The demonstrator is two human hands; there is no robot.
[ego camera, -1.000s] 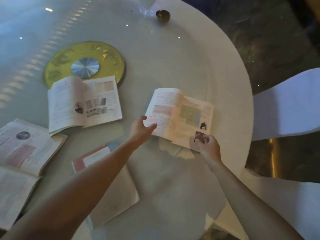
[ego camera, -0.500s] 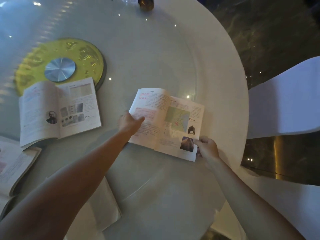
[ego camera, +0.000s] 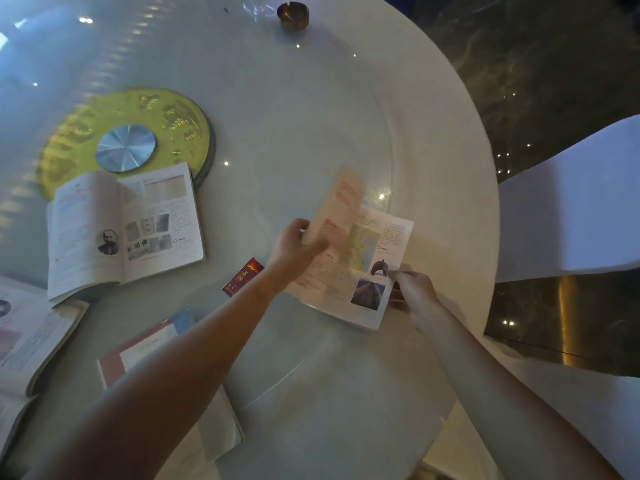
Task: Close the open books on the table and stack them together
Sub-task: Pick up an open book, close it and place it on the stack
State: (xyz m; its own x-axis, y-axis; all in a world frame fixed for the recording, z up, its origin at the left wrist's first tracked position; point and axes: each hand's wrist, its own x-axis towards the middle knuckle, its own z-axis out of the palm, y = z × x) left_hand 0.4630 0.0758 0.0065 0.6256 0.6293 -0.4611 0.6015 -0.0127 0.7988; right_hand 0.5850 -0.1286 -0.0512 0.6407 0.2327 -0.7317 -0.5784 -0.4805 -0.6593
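Note:
An open book with a map page (ego camera: 375, 258) lies near the table's right edge. My left hand (ego camera: 294, 245) grips its left half and holds it raised and folded over toward the right page. My right hand (ego camera: 410, 294) pinches the lower right corner of the same book. A second open book with a portrait (ego camera: 124, 226) lies to the left. A third open book (ego camera: 31, 337) sits at the far left edge. A closed book with a red and white cover (ego camera: 145, 351) lies under my left forearm.
The round white table (ego camera: 450, 174) carries a glass turntable with a yellow disc and metal hub (ego camera: 126, 147). A small red card (ego camera: 242, 277) lies beside my left wrist. A dark ashtray (ego camera: 293, 16) stands at the far rim. A white chair (ego camera: 571, 202) is at the right.
My left hand went from resting on the flat left page to gripping it and lifting it up toward the right. My right hand stayed at the lower right corner.

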